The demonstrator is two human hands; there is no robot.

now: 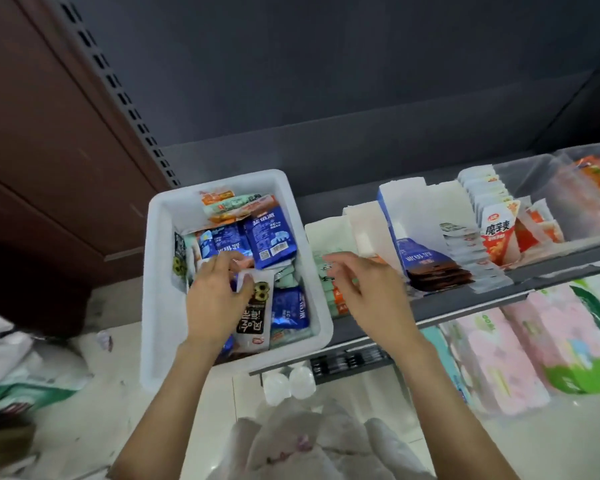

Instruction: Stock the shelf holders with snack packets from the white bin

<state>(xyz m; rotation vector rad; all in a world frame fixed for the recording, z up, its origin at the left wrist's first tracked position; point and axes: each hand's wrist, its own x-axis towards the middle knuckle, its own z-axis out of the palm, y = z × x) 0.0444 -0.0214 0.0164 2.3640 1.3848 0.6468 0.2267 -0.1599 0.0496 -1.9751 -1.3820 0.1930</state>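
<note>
The white bin (pixel 160 258) stands on the left end of the grey shelf, full of snack packets, mostly blue ones (pixel 269 237). My left hand (pixel 215 299) is inside the bin and pinches the top of a white-and-black packet (pixel 255 311) between thumb and fingers. My right hand (pixel 364 289) hovers just right of the bin with fingers relaxed and nothing in it, over the green-and-white packets (pixel 329 282) at the shelf's left. White holders (pixel 416 202) on the shelf hold upright blue and brown packets (pixel 426 265).
Further right are rows of white packets (pixel 478 192), a red-and-white packet (pixel 499 233) and a clear bin (pixel 534 174). Below the shelf hang pink and green packs (pixel 520 351). A slotted grey upright (pixel 118 95) and a brown cabinet (pixel 32 133) stand on the left; bags (pixel 21 368) lie on the floor.
</note>
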